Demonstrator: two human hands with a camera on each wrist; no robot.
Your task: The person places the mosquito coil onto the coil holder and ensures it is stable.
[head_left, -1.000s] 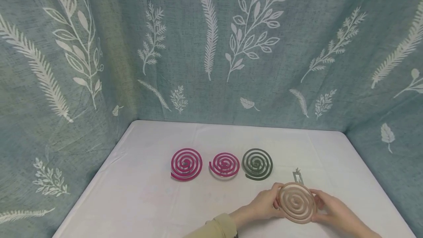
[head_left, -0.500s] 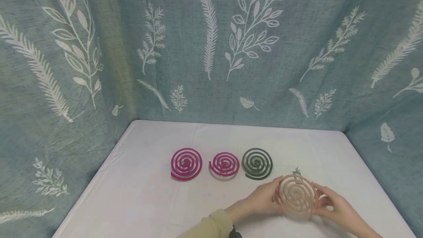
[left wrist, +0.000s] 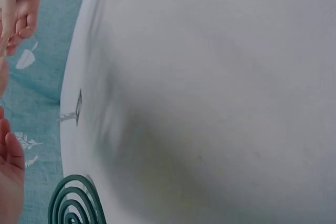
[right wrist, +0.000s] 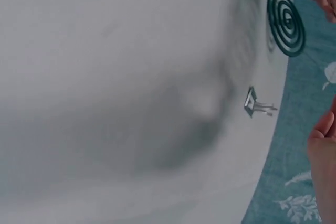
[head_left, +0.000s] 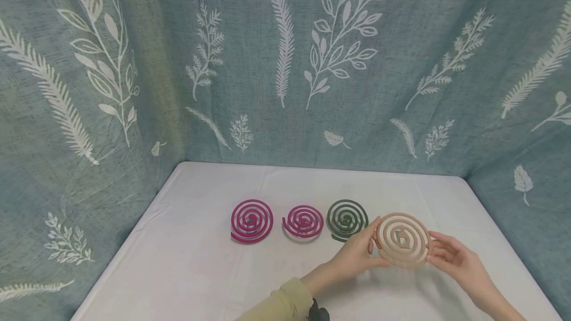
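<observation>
Both hands hold a tan mosquito coil point(head_left: 408, 257) by opposite edges, off the table at the right in the head view. My left hand point(head_left: 354, 257) pinches its left rim, and my right hand point(head_left: 458, 261) pinches the right rim. A small metal coil stand point(right wrist: 251, 102) stands on the table below; through the coil's gaps it shows near the centre in the head view. Just left of my left hand is a dark green mosquito coil point(head_left: 346, 220), partly covered by the fingers. In the wrist views the hands show only at the frame edges.
Two magenta mosquito coils, a left one point(head_left: 252, 220) and a smaller-looking one point(head_left: 304, 221), sit in line with the green coil. A white cloth covers the table point(head_left: 187, 271). Blue-green leaf-print curtains point(head_left: 285, 63) hang around its back and sides.
Both hands have moved the tan coil away from the body, up in the head view, so that it now overlaps the metal stand. The other coils have not moved.
</observation>
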